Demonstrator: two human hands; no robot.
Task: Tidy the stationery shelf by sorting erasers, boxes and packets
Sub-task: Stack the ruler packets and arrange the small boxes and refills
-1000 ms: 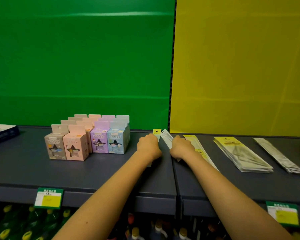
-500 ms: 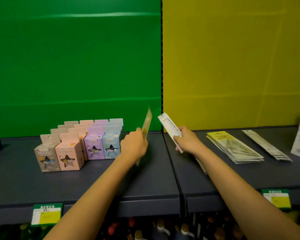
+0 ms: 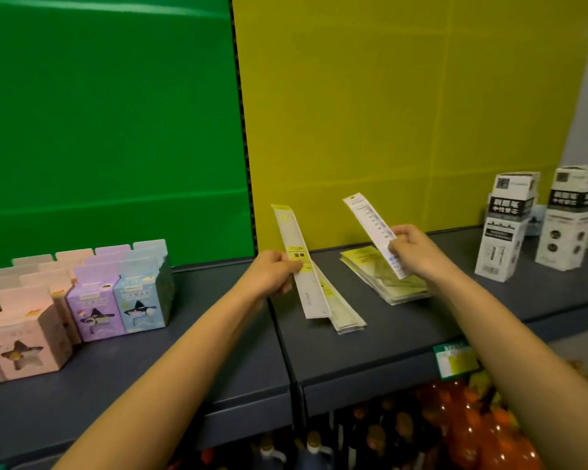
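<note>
Pastel star-window boxes (image 3: 82, 300) stand in rows at lower left on the grey shelf (image 3: 218, 351). At centre, the left hand (image 3: 274, 273) pinches a long narrow packet (image 3: 291, 232) with a yellow label reading 定規, raised over a flat pile (image 3: 347, 317). The right hand (image 3: 411, 254) grips a numbered white packet (image 3: 370, 222) above yellowish packets (image 3: 370, 269). At far right stand black-and-white boxes (image 3: 503, 228) marked 中性替芯.

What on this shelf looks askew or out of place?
The stack of yellow packets lies slanted with fanned, uneven edges; the narrow packets beside it are also splayed. The pastel boxes stand in neat rows.
</note>
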